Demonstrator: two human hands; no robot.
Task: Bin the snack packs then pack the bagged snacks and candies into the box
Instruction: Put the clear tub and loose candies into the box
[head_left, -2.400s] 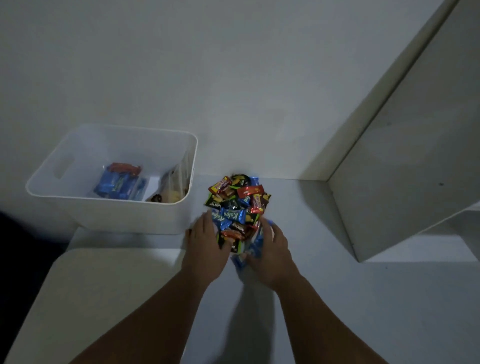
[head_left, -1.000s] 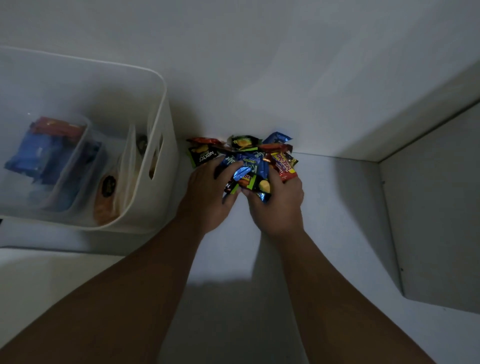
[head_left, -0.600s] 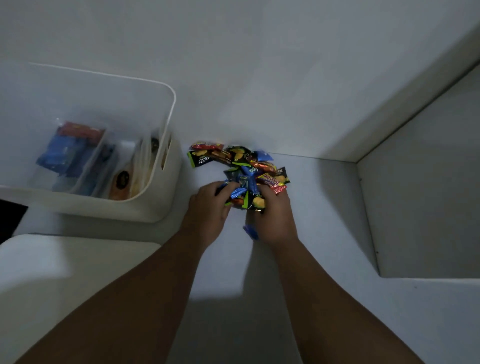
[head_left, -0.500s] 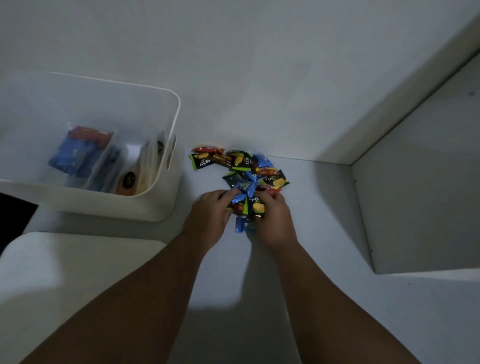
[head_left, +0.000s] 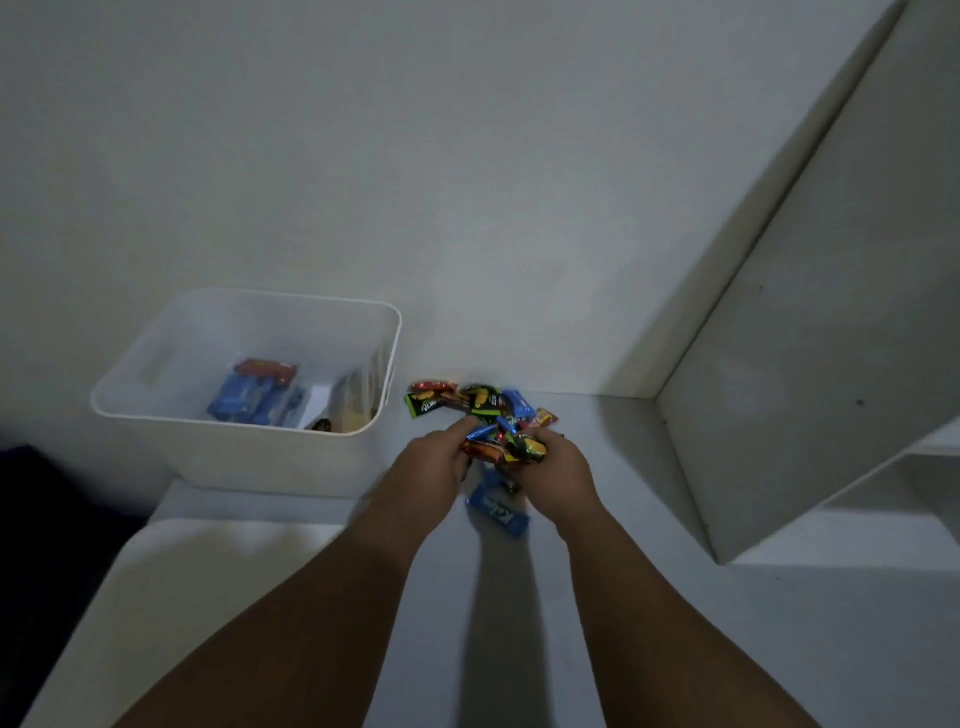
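Observation:
A heap of small bright candy wrappers (head_left: 470, 401) lies on the white surface by the wall. My left hand (head_left: 434, 457) and my right hand (head_left: 558, 467) are cupped together around a handful of candies (head_left: 506, 444), lifted slightly off the surface. One blue candy (head_left: 497, 510) lies loose below the hands. To the left stands the white plastic box (head_left: 249, 447), holding clear bags with blue and red snack packs (head_left: 254, 392) and another bag of snacks (head_left: 353, 402) against its right wall.
A white wall runs right behind the candies. A tall white panel (head_left: 810, 322) rises on the right, with a shelf opening (head_left: 904, 483) beside it. The surface drops off into darkness at the far left.
Both hands have closed around part of the heap and pulled it toward me. A blue candy has slipped out below them. The camera has tilted up and back.

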